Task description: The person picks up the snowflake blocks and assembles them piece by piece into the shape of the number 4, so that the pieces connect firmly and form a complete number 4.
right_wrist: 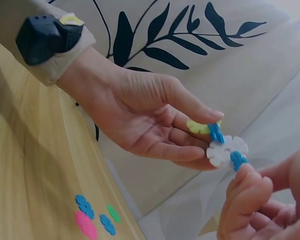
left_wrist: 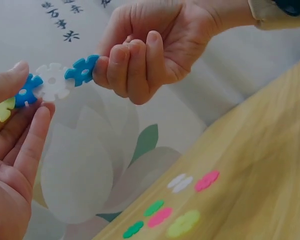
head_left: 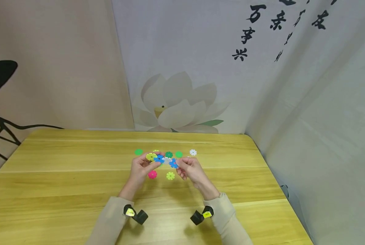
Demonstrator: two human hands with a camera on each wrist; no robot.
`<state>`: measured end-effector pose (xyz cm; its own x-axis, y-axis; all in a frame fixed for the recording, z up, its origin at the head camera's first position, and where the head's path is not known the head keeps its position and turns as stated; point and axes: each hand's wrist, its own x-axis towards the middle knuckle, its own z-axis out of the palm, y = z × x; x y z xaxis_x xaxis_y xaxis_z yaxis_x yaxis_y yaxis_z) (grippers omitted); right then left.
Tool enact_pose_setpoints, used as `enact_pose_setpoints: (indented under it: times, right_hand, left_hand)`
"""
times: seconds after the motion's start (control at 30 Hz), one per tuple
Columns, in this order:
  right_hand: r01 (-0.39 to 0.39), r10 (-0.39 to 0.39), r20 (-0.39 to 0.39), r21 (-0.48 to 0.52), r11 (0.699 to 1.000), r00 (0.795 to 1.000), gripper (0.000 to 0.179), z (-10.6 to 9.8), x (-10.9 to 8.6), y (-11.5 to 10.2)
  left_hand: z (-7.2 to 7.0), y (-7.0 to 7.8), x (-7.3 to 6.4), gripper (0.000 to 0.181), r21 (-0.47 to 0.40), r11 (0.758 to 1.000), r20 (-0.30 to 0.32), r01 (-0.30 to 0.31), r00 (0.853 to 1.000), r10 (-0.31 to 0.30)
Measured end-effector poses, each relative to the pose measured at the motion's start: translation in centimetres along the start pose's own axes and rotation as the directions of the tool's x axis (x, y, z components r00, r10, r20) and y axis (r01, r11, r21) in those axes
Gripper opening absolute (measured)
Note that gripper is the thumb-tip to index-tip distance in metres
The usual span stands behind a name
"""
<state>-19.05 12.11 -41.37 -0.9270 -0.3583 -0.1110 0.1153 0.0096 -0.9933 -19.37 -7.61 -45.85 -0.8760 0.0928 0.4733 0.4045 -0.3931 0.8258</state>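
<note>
Above the table (head_left: 78, 190), a yellow-blue-white row of discs (left_wrist: 55, 90) appeared joined, the left hand (head_left: 140, 168) pinching its blue disc (left_wrist: 31, 95) and the right hand (head_left: 195, 170) pinching a second blue disc (left_wrist: 78, 68) at the white edge, seating unconfirmed, while loose discs (head_left: 152, 175) lay unattached below.

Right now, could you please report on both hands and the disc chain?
Left hand holding disc chain at yellow-blue end; right hand pinching opposite blue end. Chain: yellow, blue, white, blue, off table. Loose discs there, apparently not obstructing.
</note>
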Motion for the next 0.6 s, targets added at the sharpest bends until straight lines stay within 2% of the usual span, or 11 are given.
enact_pose_setpoints:
  times: [0.2, 0.33, 0.47, 0.6]
  right_hand:
    - [-0.034, 0.034, -0.001, 0.052, 0.998, 0.999, 0.025, 0.33, -0.06, 0.10]
    - [-0.054, 0.053, 0.018, 0.086, 0.995, 0.998, 0.025, 0.48, -0.04, 0.21]
    - [-0.043, 0.043, 0.003, 0.106, 0.993, 0.999, 0.023, 0.69, 0.08, 0.27]
    - [-0.025, 0.030, -0.043, 0.113, 0.993, 0.999, 0.020, 0.84, 0.14, 0.23]
  left_hand:
    - [0.01, 0.16, 0.05, 0.026, -0.004, 0.998, 0.009, -0.064, 0.998, 0.064]
    - [-0.04, 0.23, -0.04, 0.025, -0.006, 0.997, 0.016, -0.079, 0.997, 0.079]
    - [0.00, 0.29, -0.10, 0.025, 0.005, 0.999, -0.010, -0.045, 0.999, 0.045]
    - [0.17, 0.28, -0.11, 0.038, 0.012, 1.000, -0.034, 0.011, 0.999, -0.011]
